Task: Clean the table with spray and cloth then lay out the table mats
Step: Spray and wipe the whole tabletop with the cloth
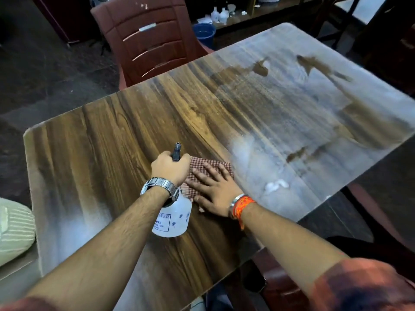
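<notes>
My left hand (170,167) grips the dark trigger head of a white spray bottle (174,218), held above the middle of the wooden table (101,135) with its nozzle pointing away from me. Just to its right, my right hand (214,187) presses flat, fingers spread, on a red-and-white checked cloth (203,163) lying on the tabletop. A patch of white foam (276,185) sits to the right of the cloth. No table mats are in view.
A brown plastic chair (150,39) stands at the table's far side. A blue bucket (204,34) sits on the floor behind it. A striped cushion (13,227) lies at the left edge. The table's right half shines with wet streaks.
</notes>
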Demonstrator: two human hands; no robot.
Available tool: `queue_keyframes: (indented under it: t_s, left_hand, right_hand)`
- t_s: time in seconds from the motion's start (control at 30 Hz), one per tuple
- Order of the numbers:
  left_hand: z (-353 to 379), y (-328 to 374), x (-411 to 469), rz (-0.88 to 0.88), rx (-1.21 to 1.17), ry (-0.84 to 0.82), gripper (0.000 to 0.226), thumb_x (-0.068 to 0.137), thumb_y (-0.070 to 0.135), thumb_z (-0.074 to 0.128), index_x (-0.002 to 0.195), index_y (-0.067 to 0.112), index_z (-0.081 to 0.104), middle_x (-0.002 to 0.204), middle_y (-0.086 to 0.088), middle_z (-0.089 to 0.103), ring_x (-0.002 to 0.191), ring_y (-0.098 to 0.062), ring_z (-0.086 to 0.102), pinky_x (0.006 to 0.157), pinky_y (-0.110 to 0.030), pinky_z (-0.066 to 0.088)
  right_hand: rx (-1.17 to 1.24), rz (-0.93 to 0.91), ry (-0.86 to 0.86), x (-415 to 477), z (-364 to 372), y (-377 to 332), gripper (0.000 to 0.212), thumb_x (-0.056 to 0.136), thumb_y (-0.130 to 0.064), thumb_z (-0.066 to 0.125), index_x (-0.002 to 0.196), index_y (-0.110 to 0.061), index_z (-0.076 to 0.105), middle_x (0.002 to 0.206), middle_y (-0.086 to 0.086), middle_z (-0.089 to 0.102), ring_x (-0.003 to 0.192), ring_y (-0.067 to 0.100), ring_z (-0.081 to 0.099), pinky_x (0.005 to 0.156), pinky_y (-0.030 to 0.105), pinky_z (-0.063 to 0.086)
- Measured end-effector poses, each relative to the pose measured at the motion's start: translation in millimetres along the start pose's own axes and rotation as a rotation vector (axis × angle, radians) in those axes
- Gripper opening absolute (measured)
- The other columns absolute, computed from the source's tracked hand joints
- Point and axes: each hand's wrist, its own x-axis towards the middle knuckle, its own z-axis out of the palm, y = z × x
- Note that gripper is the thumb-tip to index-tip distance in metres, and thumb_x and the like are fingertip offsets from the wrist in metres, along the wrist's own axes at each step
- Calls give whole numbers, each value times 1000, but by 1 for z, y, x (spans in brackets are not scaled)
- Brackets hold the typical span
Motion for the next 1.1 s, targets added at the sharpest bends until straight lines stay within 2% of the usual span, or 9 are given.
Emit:
queue_keyframes:
  t_s: [0.07,0.13,0.2,0.27,0.33,0.5,0.67,0.9,1.1]
  left_hand:
    - [0,-6,-16,18,-2,-20,32,82,39,57,87,7,64,82,-6,65,64,-21,54,56,-29,37]
    - [0,-15,-32,34,-13,-44,31,83,37,57,87,6,62,81,-7,64,62,-20,53,51,-27,33]
    - [-5,-29,-52,41,-33,-61,27,83,36,57,80,9,57,78,-5,61,61,-20,51,50,-27,32]
    - [-10,-47,-70,41,-69,-64,26,81,36,56,75,11,53,76,-4,60,62,-22,52,52,-29,34]
    - [-15,-64,-87,25,-97,-66,26,79,37,57,74,12,53,75,-4,60,63,-24,53,55,-30,38]
    - [-25,-84,-120,0,-112,-54,31,79,38,58,79,7,60,82,-8,66,68,-26,57,60,-31,40]
    - [-28,-77,-138,6,-111,-2,30,81,37,58,80,7,60,82,-8,65,65,-21,55,54,-30,35]
    - [8,-61,-168,-2,-124,13,29,79,37,58,78,8,56,82,-7,64,65,-24,55,54,-29,37]
    - [61,-34,-210,-55,-114,91,31,81,35,57,83,3,58,77,-6,60,63,-24,52,52,-27,35]
  right_hand:
    - [-34,135,45,-33,4,22,56,92,-63,20,147,-49,15,158,-15,10,147,23,3,114,53,0]
    - [-49,418,91,-62,4,57,60,90,-64,15,147,-47,15,159,-13,12,147,26,9,115,53,4]
    - [21,702,96,-83,2,78,60,91,-64,15,148,-47,12,160,-11,8,147,25,2,116,54,-3]
    - [106,842,91,-89,2,65,58,93,-63,15,148,-48,5,160,-11,0,147,25,-5,115,54,-7]
    - [88,784,81,-88,10,19,58,93,-62,13,148,-46,3,160,-9,-2,147,27,-6,115,55,-8]
    - [54,338,9,-103,39,-127,59,94,-58,25,149,-40,16,160,-8,3,146,31,-4,113,56,-10]
    - [14,101,19,-127,43,-122,54,94,-53,25,147,-45,19,159,-11,13,147,26,2,116,53,-5]
    - [-17,369,76,-166,31,-18,56,93,-61,14,147,-46,20,158,-11,17,146,25,10,115,49,2]
    - [51,537,37,-195,11,99,55,96,-58,19,149,-46,8,160,-13,-1,147,22,-4,116,50,-3]
